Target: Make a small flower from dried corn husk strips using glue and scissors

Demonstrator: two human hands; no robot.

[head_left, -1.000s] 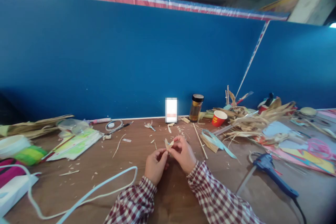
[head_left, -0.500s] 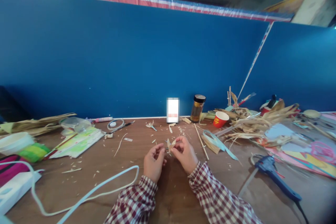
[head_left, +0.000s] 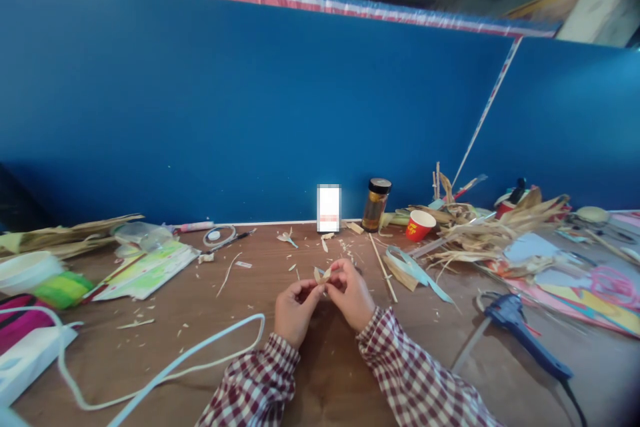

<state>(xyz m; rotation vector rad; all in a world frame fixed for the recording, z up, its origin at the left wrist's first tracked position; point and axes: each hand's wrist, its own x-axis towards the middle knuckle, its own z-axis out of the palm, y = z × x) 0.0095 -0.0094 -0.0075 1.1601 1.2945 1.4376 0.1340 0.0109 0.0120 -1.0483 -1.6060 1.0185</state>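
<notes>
My left hand [head_left: 294, 310] and my right hand [head_left: 352, 293] meet over the middle of the brown table [head_left: 150, 347]. Both pinch a small tan piece of dried husk [head_left: 321, 274] between their fingertips, held just above the tabletop. Both sleeves are red and white check. Small husk scraps [head_left: 289, 238] lie scattered on the table beyond the hands.
A white cord [head_left: 165, 367] loops at the left front. A blue glue gun [head_left: 520, 333] lies at the right. A pile of dried husks [head_left: 490, 230], a red paper cup [head_left: 417, 224], a dark-lidded jar [head_left: 375, 204] and a light blue ribbon [head_left: 417, 272] sit behind. Papers [head_left: 145, 270] lie at the left.
The two hands have shifted slightly around the husk piece, fingertips coming closer together; the piece stays held between them. Nothing else on the table has moved.
</notes>
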